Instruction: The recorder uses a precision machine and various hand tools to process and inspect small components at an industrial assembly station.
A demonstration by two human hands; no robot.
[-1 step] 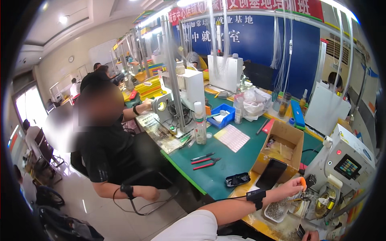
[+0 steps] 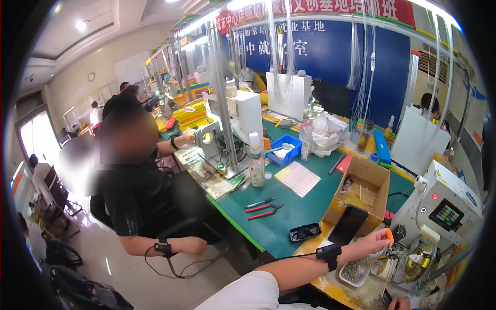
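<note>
My left hand [image 2: 378, 241] reaches to the bench machine [image 2: 436, 212] at the right; an orange finger cot [image 2: 389, 236] covers one fingertip. Its fingers are drawn together at the small metal parts on the machine's front, and whatever they grip is too small to name. Low at the picture's edge, only part of my right hand [image 2: 400, 304] shows, fingers bent beside a small black piece [image 2: 387, 297]. Below my left wrist lies a white tray [image 2: 353, 279] of tiny metallic bits. A yellow-and-dark reel [image 2: 419, 262] sits on the machine beside my left hand.
A cardboard box [image 2: 380, 178] and a black phone [image 2: 349, 225] stand behind my left forearm. On the green mat [image 2: 232, 206] lie red-handled pliers [image 2: 266, 212], a black case [image 2: 305, 232] and a spray bottle [image 2: 256, 168]. A co-worker [image 2: 134, 191] sits at the left.
The co-worker's lowered forearm and hand have shifted slightly. My own hands look the same.
</note>
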